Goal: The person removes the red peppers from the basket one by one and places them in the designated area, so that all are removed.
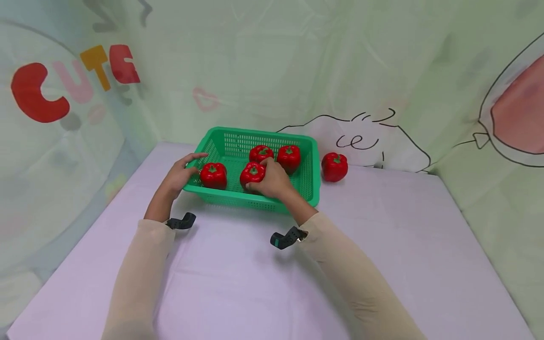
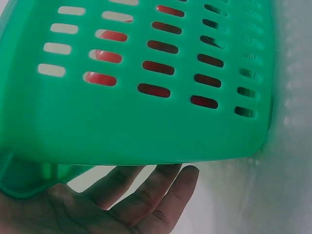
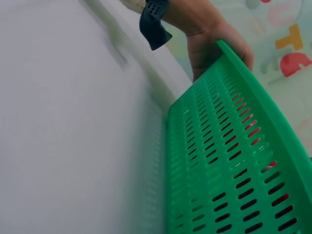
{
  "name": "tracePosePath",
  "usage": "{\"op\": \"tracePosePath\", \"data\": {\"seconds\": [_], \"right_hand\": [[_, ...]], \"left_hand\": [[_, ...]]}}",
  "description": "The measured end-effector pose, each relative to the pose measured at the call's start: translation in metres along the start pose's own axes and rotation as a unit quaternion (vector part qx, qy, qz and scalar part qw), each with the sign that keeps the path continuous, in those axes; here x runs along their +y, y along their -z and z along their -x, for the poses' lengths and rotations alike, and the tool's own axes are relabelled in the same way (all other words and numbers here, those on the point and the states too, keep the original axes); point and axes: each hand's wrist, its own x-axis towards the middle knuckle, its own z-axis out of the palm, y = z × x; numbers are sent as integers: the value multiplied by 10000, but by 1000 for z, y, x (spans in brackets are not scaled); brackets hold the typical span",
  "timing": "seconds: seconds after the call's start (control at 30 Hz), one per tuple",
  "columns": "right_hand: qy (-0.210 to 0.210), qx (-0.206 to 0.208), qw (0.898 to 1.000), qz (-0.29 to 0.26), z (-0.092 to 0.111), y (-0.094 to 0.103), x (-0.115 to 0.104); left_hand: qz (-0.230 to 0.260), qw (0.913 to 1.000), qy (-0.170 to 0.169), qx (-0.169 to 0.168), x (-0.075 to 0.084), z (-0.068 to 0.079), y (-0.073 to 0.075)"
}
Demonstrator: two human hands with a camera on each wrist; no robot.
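Observation:
A green perforated plastic basket (image 1: 238,196) stands at the back of the table. At its left end, my left hand (image 1: 175,177) grips the rim, fingers reaching over the edge; the left wrist view shows fingers (image 2: 146,195) beyond the rim. My right hand (image 1: 274,179) reaches over the front rim and holds a red bell pepper (image 1: 251,173) inside the basket, thumb and fingers around its side. Beside the left hand, another bell pepper (image 1: 213,176) sits in the basket. Two more peppers, one at the back (image 1: 261,153) and one to its right (image 1: 289,158), lie behind the right hand.
Outside the basket, a red bell pepper (image 1: 334,166) stands on the table just to the right. The pale table (image 1: 229,274) stretches toward me. A printed cloth backdrop (image 1: 255,66) rises close behind the basket. Each wrist wears a black strap mount.

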Motion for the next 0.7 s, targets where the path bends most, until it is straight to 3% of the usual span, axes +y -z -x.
{"op": "tracePosePath", "data": {"seconds": [0.37,0.5,0.7], "right_hand": [[398,839,9931,-716,15,8,5],[742,1223,9853,-930,27,19,10],[1097,1269,9704,-1736,46,41,19]], "left_hand": [[-89,9999,-59,-75,-4,1,-1],[-113,9998,-120,-67,-2,0,-2],[-87,9998,-154,-52,-2,1,0]]}}
